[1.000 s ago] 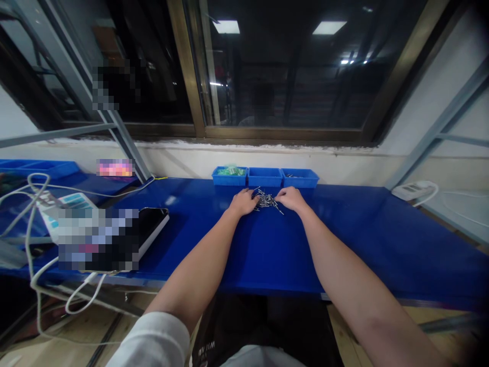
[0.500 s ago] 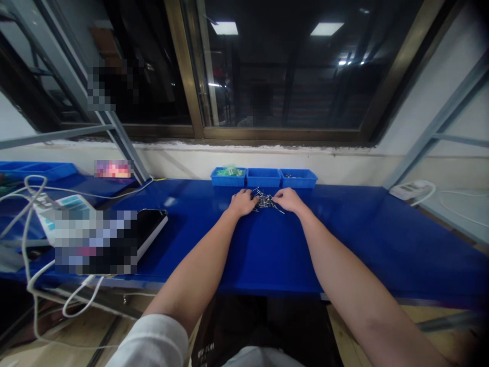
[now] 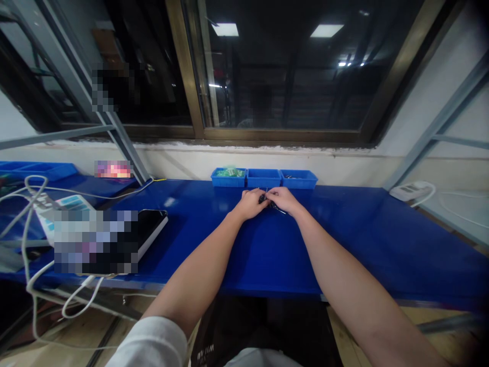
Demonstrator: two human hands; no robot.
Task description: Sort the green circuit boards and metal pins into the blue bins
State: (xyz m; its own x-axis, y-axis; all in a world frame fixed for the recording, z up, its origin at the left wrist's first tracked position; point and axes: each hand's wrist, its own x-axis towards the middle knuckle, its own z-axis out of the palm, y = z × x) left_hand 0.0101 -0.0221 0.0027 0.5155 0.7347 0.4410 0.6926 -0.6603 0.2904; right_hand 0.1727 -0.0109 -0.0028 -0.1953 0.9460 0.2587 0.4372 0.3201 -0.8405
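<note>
On the blue table top [image 3: 267, 250], a small pile of thin, dark, shiny metal pieces that look like screws [image 3: 280, 210] lies between my hands. My left hand [image 3: 249, 204] curls round the left side of the pile, fingers closed against the pieces. From the right, my right hand [image 3: 283, 200] pinches at the same pile, its fingertips almost meeting the left ones. Most of the pile is hidden under the fingers; a few pieces stick out below my right hand.
Behind the hands stand three blue bins: the left bin [image 3: 228, 182] holds green packets, the middle bin [image 3: 263, 182] is beside it, and the right bin [image 3: 299, 184] holds a few metal pieces. A dark-screened device [image 3: 151, 219], white cables [image 3: 28, 244] and a white power strip [image 3: 412, 190] lie around.
Both hands have moved inward toward each other and closed over the pile. The metal pieces, spread between them before, are now gathered closer and mostly covered.
</note>
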